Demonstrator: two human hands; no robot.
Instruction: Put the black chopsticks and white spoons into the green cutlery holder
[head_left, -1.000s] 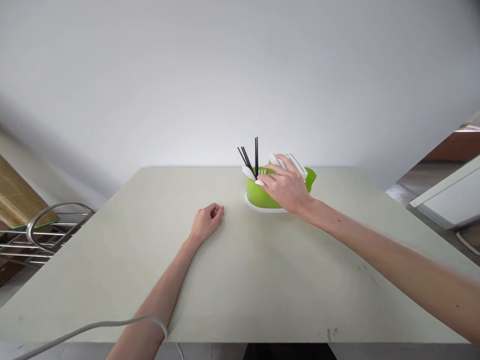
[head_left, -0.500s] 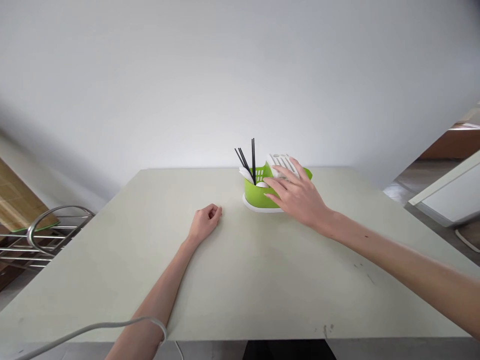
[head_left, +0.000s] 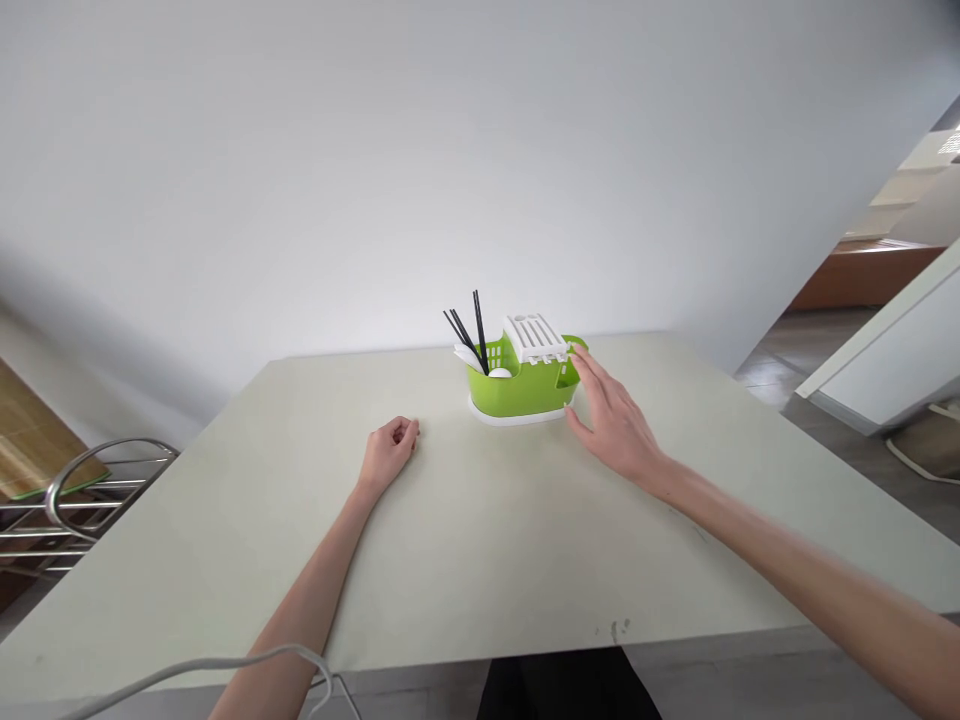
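Observation:
A green cutlery caddy [head_left: 517,392] with a white base and a white slotted top [head_left: 535,337] stands near the back of the table. Black chopsticks [head_left: 480,335] and white spoons [head_left: 468,357] lean in its left compartment. My right hand [head_left: 611,420] is at the caddy's right end, open, with its fingers extended and holding nothing. Whether the fingertips touch the caddy, I cannot tell. To the left of the caddy, apart from it, my left hand [head_left: 391,450] rests on the tabletop, loosely curled, with nothing showing in it.
The pale table [head_left: 480,560] meets a white wall [head_left: 420,180] behind the caddy. A grey cable [head_left: 195,662] crosses my left forearm at the front. A metal rack [head_left: 82,500] stands beyond the left edge, and a white cabinet [head_left: 885,345] beyond the right.
My right hand has moved from in front of the caddy to its right end, uncovering the white top. My left hand stays curled on the table. The view has shifted slightly.

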